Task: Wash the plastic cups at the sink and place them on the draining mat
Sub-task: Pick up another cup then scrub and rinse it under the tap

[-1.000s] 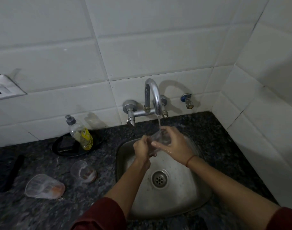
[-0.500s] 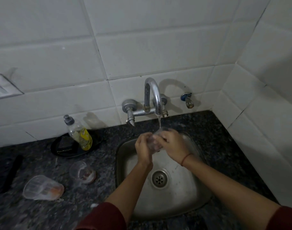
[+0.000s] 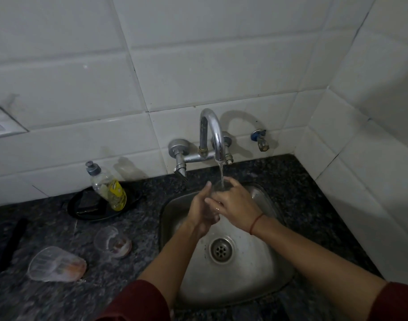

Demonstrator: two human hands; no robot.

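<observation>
The left hand (image 3: 201, 210) and right hand (image 3: 236, 203) gripped a clear plastic cup (image 3: 218, 188) at the sink's (image 3: 256, 274) twelve o'clock. It seemed light, flimsy, slippery when wet; best held around its wall

The held cup (image 3: 222, 186) is almost wholly hidden between the left hand (image 3: 201, 210) and the right hand (image 3: 236, 202); only a sliver of clear wall shows under the tap (image 3: 212, 133). The right hand overlaps the left, so the left's grip cannot be told. The left sleeve (image 3: 138, 302) and right sleeve (image 3: 395, 302) are cut by the bottom edge. The left arm hides part of the sink's (image 3: 267, 262) front rim. A switch plate (image 3: 0, 127) is cut by the left edge. The dark strip (image 3: 12, 242) near the counter's (image 3: 291, 181) left edge is too dim to identify. The lying cup (image 3: 57, 265) is blurred, and the bottle's (image 3: 110, 189) label is unreadable.
</observation>
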